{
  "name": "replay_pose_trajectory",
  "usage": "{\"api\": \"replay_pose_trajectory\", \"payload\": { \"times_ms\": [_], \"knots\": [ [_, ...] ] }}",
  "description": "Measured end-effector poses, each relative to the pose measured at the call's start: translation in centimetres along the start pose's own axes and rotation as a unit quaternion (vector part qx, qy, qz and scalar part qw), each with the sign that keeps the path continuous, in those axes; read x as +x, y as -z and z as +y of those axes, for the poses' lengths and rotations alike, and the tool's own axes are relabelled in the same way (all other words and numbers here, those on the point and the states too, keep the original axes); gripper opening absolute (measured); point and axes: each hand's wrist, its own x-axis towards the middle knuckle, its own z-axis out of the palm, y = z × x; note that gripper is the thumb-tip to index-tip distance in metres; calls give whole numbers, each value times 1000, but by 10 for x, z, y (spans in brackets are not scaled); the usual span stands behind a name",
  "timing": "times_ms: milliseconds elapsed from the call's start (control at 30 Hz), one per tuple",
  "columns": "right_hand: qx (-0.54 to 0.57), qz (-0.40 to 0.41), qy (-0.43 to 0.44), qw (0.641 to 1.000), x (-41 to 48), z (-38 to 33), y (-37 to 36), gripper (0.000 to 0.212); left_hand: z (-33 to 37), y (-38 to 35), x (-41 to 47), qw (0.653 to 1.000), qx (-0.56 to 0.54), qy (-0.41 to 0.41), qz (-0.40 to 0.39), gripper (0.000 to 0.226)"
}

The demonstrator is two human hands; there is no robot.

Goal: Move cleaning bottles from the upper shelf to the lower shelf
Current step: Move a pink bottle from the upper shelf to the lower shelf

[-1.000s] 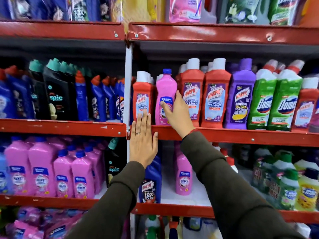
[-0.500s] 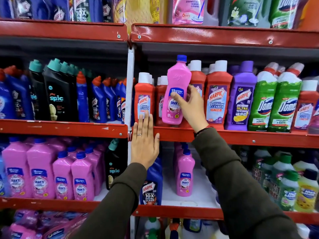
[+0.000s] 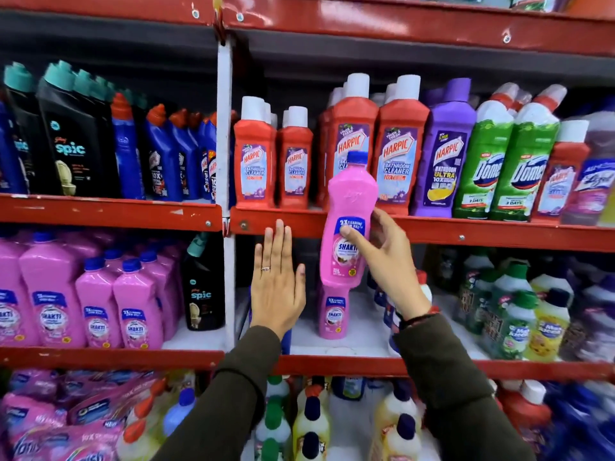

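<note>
My right hand [image 3: 386, 257] grips a pink Shakti bottle [image 3: 349, 207] with a blue cap, held upright in the air in front of the upper shelf's red edge [image 3: 466, 229]. Its base hangs just above another pink Shakti bottle [image 3: 333, 311] that stands on the lower shelf [image 3: 346, 344]. My left hand [image 3: 276, 284] is flat and open, fingers together pointing up, in front of the lower shelf's opening; a ring is on one finger. Red Harpic bottles [image 3: 254, 154] stand on the upper shelf behind.
A white upright post [image 3: 226, 161] divides the shelving. Purple Harpic [image 3: 446, 154] and green Domex bottles [image 3: 482, 161] fill the upper right. Pink Shakti bottles [image 3: 96, 301] and a black Spic bottle [image 3: 201, 287] stand at the lower left. Green and yellow bottles [image 3: 519, 314] crowd the lower right.
My right hand lifted the pink bottle off the upper shelf, drew it out and lowered it below the shelf edge. My left hand dropped slightly from the shelf edge.
</note>
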Motion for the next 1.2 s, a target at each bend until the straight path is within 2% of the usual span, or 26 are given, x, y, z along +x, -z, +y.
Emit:
{"api": "replay_pose_trajectory", "payload": {
  "times_ms": [133,267,433,533,800,1100,1200],
  "knots": [
    [27,2,-9,1000,-40,45,6,44,6,-23,-44,998,8,-14,-55,70],
    [1,-2,-18,1000,-68,90,9,48,16,-46,-86,991,17,-18,-133,70],
    [-31,-34,-74,996,-83,139,11,57,18,-72,-123,973,4,25,-231,68],
    [-36,-39,-101,993,-85,157,10,52,16,-86,-138,961,23,24,-274,67],
    [-59,-58,-147,986,-82,181,10,43,12,-100,-150,963,39,33,-265,66],
    [-69,-59,-149,985,-91,189,7,51,12,-93,-148,960,13,31,-278,66],
    [-72,-52,-146,985,-94,186,3,56,9,-82,-149,969,-13,25,-245,69]
  ]
}}
